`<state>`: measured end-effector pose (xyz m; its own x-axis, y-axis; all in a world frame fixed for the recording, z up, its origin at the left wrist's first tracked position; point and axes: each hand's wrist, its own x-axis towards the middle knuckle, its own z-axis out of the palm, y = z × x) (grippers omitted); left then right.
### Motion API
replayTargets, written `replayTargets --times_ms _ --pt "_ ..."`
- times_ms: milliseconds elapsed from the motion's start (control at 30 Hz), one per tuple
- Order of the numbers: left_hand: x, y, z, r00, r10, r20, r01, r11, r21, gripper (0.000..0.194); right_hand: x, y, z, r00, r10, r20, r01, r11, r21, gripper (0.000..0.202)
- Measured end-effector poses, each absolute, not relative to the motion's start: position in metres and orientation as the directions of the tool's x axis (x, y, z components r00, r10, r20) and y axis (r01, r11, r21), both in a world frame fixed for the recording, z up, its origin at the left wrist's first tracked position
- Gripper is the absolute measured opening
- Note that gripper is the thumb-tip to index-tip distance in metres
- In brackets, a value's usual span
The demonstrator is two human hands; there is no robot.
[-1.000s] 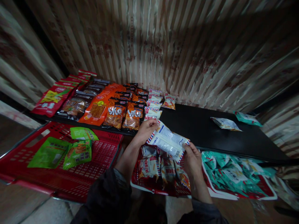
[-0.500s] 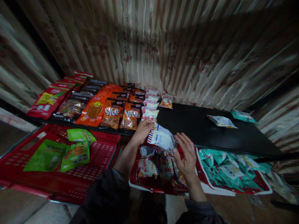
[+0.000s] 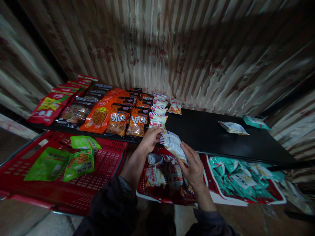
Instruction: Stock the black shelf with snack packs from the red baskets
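Observation:
Between my hands is a white snack bag (image 3: 173, 143) with red and blue striped ends, its printed back towards me. My left hand (image 3: 150, 140) pinches its left end at the shelf's front edge. On the other side, my right hand (image 3: 193, 164) grips the right end, thumb below and fingers over the top. Just beyond my left hand, a row of matching snack bags (image 3: 157, 120) stands on the black shelf (image 3: 197, 131). Below my hands, more of these bags (image 3: 155, 176) lie in a red basket (image 3: 169, 198).
Left on the shelf are orange snack packs (image 3: 118, 121), dark packs (image 3: 73, 113) and red packs (image 3: 50, 105). A white bag (image 3: 233, 128) and a teal bag (image 3: 256, 122) lie at the right. A red basket (image 3: 105, 193) holds green packs; another basket (image 3: 283, 200) holds teal bags.
My right hand has closed from loosely beside the bag to a grip on its right end. The bag has turned, its right end dipping lower. My left hand keeps its pinch.

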<state>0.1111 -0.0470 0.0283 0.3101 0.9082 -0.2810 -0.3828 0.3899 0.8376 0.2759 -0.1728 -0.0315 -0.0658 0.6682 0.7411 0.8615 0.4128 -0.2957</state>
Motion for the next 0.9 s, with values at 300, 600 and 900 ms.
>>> replayTargets --times_ms 300,600,900 --pt "0.114 -0.05 0.019 0.486 0.866 -0.122 -0.356 0.323 0.877 0.038 0.266 -0.174 -0.034 0.654 0.703 0.279 0.315 0.082 -0.945 0.054" --pt "0.125 -0.064 0.005 0.739 0.662 -0.122 -0.077 0.263 0.962 0.05 0.26 -0.162 -0.029 0.649 0.757 -0.079 -0.309 0.168 -0.936 0.041" --pt "0.148 -0.07 -0.012 0.574 0.812 -0.108 -0.129 0.22 0.967 0.051 0.265 -0.161 -0.037 0.578 0.801 -0.153 -0.387 0.105 -0.916 0.044"
